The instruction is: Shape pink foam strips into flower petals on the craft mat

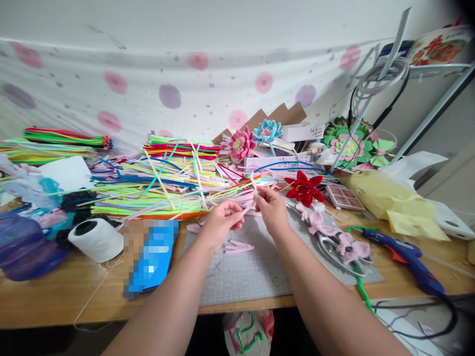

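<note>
While pink strip [249,207] is being pinched by left hand [225,219] and right hand [272,206], span between them is being held slanting up rightward, above mat [245,279].

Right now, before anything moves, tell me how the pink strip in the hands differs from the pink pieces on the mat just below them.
The pink strip is pinched in the left hand and right hand; the pink pieces lie on the grey mat, touched by neither hand. The pink strip slants up toward the right hand, while the pink pieces lie in a small bunch. Both are pale pink.
</note>
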The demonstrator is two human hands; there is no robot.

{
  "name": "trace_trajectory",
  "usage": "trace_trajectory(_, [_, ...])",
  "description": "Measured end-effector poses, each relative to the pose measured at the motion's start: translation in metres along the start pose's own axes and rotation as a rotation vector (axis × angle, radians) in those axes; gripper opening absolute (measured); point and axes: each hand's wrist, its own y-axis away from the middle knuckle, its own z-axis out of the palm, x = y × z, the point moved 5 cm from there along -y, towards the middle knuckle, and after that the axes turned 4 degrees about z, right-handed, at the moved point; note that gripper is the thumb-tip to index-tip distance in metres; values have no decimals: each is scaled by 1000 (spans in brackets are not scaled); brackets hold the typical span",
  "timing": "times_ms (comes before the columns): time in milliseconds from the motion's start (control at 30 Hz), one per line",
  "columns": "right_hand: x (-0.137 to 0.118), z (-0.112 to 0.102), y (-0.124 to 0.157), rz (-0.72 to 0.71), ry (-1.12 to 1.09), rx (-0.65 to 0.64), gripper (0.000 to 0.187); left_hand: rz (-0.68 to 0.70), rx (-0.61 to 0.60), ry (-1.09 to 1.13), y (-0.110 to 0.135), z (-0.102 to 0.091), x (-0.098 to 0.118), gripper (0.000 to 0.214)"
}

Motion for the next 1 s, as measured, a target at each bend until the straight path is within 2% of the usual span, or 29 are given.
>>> trace_trajectory(67, [-1,-3,-1,-57,100,21,25,55,84,41,-2,-6,4,19])
trace_trajectory(167, [-6,1,4,-167,261,-21,18,123,200,90,-6,-14,7,20])
trace_trajectory(400, [-14,17,16,-335,542,-181,26,145,335,90,-8,-25,7,27])
trace_trajectory(567, [-16,20,18,-377,618,-280,21,149,382,26,-6,-27,7,19])
trace_trajectory(733, [-16,25,21,-395,696,-411,25,151,400,2,-5,-28,7,14])
trace_trajectory(833, [-12,25,19,-365,692,-427,19,153,406,-5,-6,-29,7,14])
trace_trajectory(1000, [-2,25,13,-295,646,-418,30,161,389,-24,-7,-28,9,10])
